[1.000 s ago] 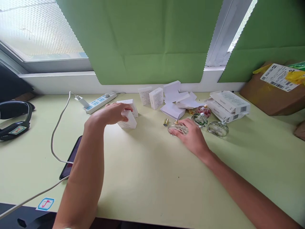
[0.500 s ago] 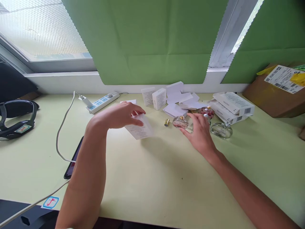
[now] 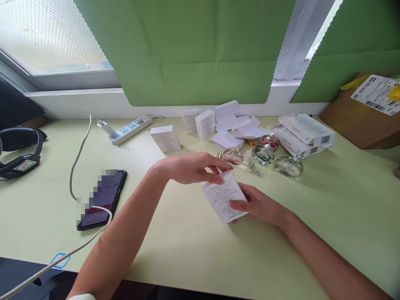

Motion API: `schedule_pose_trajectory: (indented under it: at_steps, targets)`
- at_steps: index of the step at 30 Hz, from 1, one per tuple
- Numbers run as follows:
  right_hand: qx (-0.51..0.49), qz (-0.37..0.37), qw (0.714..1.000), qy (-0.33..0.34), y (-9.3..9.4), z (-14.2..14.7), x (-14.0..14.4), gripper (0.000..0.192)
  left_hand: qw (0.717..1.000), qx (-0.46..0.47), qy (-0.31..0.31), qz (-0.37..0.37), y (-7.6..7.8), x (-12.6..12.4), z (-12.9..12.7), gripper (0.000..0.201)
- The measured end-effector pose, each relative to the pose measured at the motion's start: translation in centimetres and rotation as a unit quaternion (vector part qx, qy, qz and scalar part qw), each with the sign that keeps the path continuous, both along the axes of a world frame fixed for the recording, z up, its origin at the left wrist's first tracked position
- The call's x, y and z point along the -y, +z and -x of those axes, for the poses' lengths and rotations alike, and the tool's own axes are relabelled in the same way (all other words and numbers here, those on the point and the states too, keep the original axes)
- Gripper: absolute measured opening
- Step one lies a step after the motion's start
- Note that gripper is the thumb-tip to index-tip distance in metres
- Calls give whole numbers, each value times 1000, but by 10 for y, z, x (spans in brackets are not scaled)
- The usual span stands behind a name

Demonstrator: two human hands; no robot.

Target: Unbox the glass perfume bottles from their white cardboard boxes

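Note:
A small white printed box (image 3: 223,198) is held tilted over the table in front of me. My right hand (image 3: 258,204) grips its lower right side, thumb on the printed face. My left hand (image 3: 198,167) is closed on the box's top end, its thumb on the front and its fingers reaching over the far edge. Just beyond lie several glass perfume bottles: one pinkish (image 3: 233,156), one greenish (image 3: 263,155), one red (image 3: 269,142) and one clear (image 3: 288,166). A silvery cap (image 3: 250,166) lies beside them, and a gold cap (image 3: 219,155) is partly hidden.
Another white box (image 3: 165,138) stands at left, with two more (image 3: 205,124) behind. Folded white cardboard (image 3: 229,139) lies near the wall. Stacked boxes (image 3: 308,131) and a brown carton (image 3: 362,116) are at right. A phone (image 3: 104,200), cable and power strip (image 3: 133,131) lie left.
My left hand has moved right with the box to meet my right hand. My right hand has left the bottles, come nearer and taken hold of the box.

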State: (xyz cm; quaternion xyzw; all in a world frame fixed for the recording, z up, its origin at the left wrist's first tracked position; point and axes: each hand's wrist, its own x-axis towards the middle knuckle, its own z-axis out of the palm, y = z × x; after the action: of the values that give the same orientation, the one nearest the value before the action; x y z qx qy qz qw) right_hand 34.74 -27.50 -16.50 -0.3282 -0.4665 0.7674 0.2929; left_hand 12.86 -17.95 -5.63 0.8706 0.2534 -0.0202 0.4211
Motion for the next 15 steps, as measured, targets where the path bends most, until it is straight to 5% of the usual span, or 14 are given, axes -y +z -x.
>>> schedule_pose_trajectory:
  at_steps: [8,15]
  targets:
    - [-17,15,999,31,-2,-4,-2,48,996,57,-20,71,-1,-3,-1,26]
    - [-7,31,996,80,0,-9,-1,50,995,49,-61,62,-6,1,-7,30]
